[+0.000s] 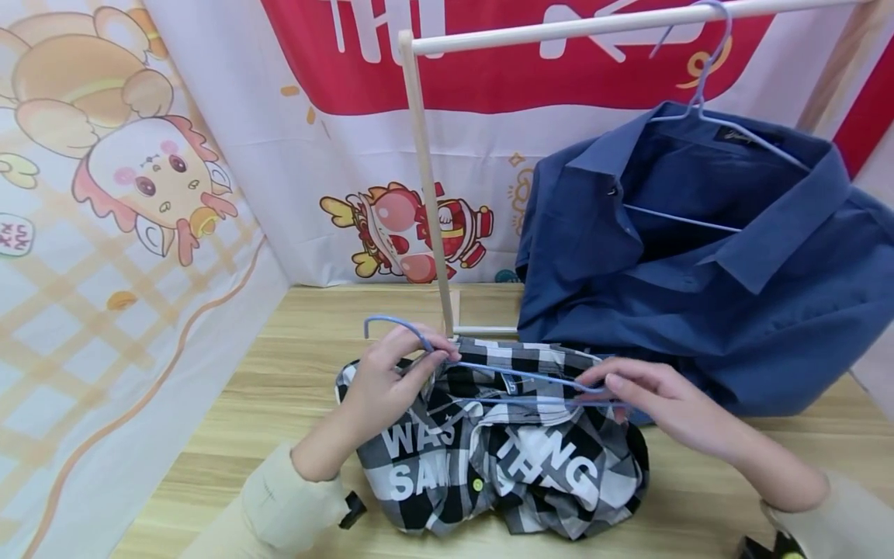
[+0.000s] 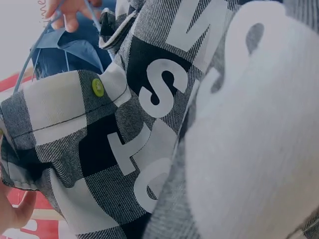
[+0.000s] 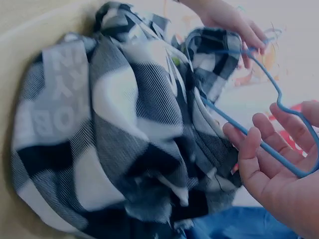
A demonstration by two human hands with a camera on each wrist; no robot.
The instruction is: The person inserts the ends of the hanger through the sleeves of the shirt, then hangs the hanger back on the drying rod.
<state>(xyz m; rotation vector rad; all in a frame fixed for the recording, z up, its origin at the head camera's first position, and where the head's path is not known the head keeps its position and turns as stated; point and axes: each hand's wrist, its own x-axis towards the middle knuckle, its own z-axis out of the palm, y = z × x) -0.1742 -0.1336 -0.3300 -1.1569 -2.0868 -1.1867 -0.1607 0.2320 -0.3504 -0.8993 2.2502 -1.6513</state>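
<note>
A black-and-white checked shirt (image 1: 475, 473) with white lettering lies bunched on the table, its collar facing the rack. Over the neck opening is a blue clothes hanger (image 1: 520, 374), its hook pointing left. My left hand (image 1: 398, 376) pinches the hanger at the hook's base, beside the collar. Toward the other end, my right hand (image 1: 656, 396) holds the hanger's shoulder end between thumb and fingers. In the right wrist view, the hanger's rounded end (image 3: 301, 172) crosses that palm. The left wrist view mostly shows checked cloth (image 2: 99, 149), with part of the left hand (image 2: 15, 214) at its edge.
A wooden rack (image 1: 427, 155) stands at the back, its top rail (image 1: 559, 32) running rightward. From it a navy shirt (image 1: 782, 310) hangs on another hanger (image 1: 701, 78), close behind my right hand. Printed cloth (image 1: 126, 310) covers the left side and back.
</note>
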